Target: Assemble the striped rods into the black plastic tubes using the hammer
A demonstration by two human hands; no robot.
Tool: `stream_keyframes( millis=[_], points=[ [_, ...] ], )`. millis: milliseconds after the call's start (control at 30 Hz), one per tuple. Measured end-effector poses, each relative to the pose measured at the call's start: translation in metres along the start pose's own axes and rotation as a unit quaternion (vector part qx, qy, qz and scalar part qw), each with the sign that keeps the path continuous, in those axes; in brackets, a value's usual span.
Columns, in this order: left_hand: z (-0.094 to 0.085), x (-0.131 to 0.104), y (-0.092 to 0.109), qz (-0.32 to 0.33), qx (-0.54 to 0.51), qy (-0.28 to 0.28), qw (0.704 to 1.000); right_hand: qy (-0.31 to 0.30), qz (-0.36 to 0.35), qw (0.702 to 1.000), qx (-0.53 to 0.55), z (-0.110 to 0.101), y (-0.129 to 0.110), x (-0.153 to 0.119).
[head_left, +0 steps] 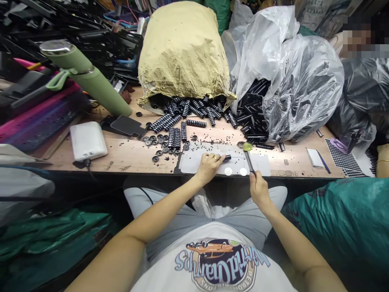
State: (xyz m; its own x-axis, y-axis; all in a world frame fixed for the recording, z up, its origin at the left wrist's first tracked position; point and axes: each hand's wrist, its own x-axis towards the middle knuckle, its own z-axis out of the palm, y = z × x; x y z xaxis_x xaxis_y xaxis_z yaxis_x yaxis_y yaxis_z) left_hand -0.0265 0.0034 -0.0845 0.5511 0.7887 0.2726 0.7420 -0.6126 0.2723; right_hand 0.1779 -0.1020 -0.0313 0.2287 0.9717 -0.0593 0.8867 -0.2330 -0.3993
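A short black cylinder point(227, 158) is pinched in the left grip point(210, 166), over the pale mat point(194, 162). A mallet point(249, 161) is clamped by its handle in the right grip point(259, 188) — the cylinder is best held steady, with fingertips well clear of the mallet's head. Beyond the left grip, space is crowded by black discs point(158, 153) and ribbed rollers point(174, 138); beyond the right — by black tubes point(253, 117).

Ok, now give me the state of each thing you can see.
Left hand: closed on black tube
Right hand: gripping hammer
Sack: open, ribbed rods spilling out
Clear bag: open, black pieces spilling out
Green bottle: lid on
White box: cable plugged in
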Motion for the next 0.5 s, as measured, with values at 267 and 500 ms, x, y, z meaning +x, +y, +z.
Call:
stream_keyframes(
  millis=[267,500],
  points=[
    [0.011,-0.001,0.038,0.012,0.068,-0.010,0.998,0.026,-0.071,0.997,0.015,-0.021,-0.036,-0.014],
    [0.024,-0.003,0.031,0.039,0.040,0.012,0.998,-0.145,-0.119,0.977,-0.100,0.010,-0.061,-0.016]
  ],
)
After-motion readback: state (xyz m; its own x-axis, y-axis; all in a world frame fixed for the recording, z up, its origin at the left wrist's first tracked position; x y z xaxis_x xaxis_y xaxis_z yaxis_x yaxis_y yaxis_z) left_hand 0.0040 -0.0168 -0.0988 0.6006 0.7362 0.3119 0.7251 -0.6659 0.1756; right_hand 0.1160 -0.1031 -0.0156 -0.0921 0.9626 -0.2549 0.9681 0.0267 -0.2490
